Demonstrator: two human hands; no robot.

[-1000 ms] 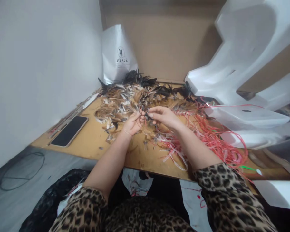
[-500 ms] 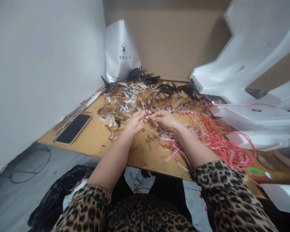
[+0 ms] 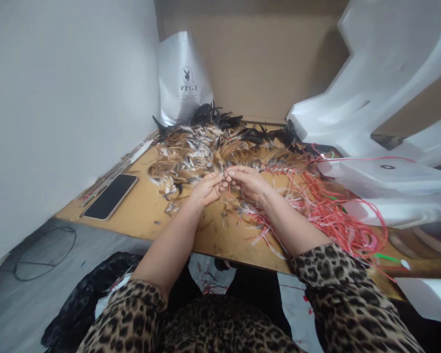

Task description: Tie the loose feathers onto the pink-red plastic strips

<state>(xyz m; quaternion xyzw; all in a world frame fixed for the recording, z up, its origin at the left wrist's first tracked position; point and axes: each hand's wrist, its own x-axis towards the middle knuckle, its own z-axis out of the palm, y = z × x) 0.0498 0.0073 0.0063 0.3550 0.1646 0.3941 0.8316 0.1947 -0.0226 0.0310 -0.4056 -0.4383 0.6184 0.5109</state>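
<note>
Your yellow-brown wooden bench (image 3: 143, 211) has a big fluffy pile of brown, white and black feathers (image 3: 198, 142) toward its back edge. Thin pink-red tangled strings (image 3: 323, 211) lie toward the front right corner. Your left hand (image 3: 210, 188) and right hand (image 3: 249, 181) pinch together on something too tiny to name.

Your sleeves (image 3: 325, 264) are leopard-printed, dark spots over tan. Before you, the feathers (image 3: 191, 152) mix brown, white and black; the strands (image 3: 323, 213) are pinkish red and white, the table (image 3: 147, 213) yellow-brown. Your phone (image 3: 110, 197) shows black with a pale edge; the bag (image 3: 174, 100) is silvery, its lettering black.
</note>
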